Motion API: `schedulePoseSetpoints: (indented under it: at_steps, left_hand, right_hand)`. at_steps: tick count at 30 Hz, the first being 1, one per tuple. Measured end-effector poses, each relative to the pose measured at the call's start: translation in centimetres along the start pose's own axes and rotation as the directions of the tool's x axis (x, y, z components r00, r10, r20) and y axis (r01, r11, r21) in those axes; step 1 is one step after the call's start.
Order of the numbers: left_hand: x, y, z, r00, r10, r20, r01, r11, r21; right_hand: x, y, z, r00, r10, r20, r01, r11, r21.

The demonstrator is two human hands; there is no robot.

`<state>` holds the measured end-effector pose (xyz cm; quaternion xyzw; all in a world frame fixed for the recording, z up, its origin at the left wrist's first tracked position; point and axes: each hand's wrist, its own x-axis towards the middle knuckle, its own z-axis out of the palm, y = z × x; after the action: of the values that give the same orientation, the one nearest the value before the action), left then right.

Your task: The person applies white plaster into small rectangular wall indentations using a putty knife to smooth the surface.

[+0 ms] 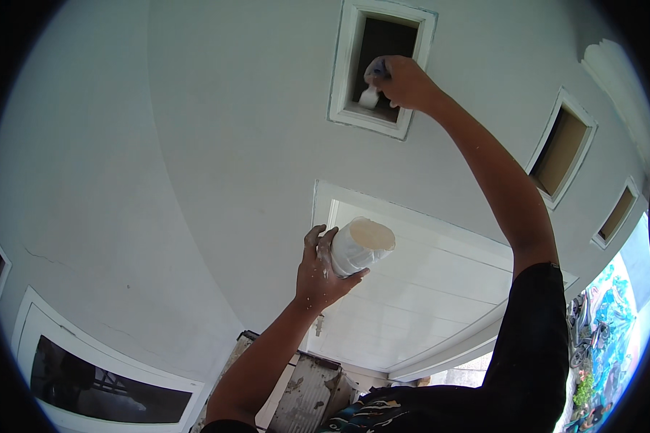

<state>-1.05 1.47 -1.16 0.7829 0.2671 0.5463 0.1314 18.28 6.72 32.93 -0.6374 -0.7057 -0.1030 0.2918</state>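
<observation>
My left hand (319, 278) is wrapped round a white paint container (348, 254), a cylinder tilted with its round cream-coloured end up and to the right. White smears mark the fingers of this hand. High up, my right hand (406, 81) grips a paintbrush (369, 97) whose white head points down. The brush is at the lower inner ledge of a small white-framed wall opening (419, 54). Part of its handle is hidden by my fingers.
A grey wall (245, 94) surrounds the opening. Below it is a large white panelled door (419, 303). Two smaller framed openings, one (562, 155) nearer and another (615, 216), lie to the right. A white-framed window (108, 379) is at lower left. Worn boards (310, 393) stand below me.
</observation>
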Motion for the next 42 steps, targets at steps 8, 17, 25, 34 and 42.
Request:
schedulePoseSetpoints:
  at_steps: [8,17,25,34,42]
  left_hand:
    - [-0.1,0.1,0.1,0.998,-0.032,0.06,0.034,0.999,-0.042]
    - [0.0,0.3,-0.1,0.998,-0.041,0.05,0.042,0.999,-0.015]
    - [-0.2,-0.2,-0.1,1.0,0.009,-0.007,-0.009,1.0,0.025]
    - [0.0,0.0,-0.1,0.999,-0.001,0.05,0.003,0.999,-0.032]
    - [-0.2,0.1,-0.1,0.994,-0.063,0.087,0.066,0.997,-0.034]
  right_hand:
    - [1.0,0.3,-0.2,0.997,0.011,-0.079,-0.009,1.0,0.017]
    - [0.9,-0.9,-0.4,0.998,0.002,-0.057,-0.006,0.998,-0.068]
    - [1.0,-0.7,2.2,0.97,-0.243,0.019,0.237,0.925,-0.296]
    - [1.9,1.3,3.3,0.966,-0.25,-0.063,0.223,0.934,-0.278]
    - [0.6,-0.6,-0.7,1.0,-0.015,-0.02,0.015,1.0,-0.026]
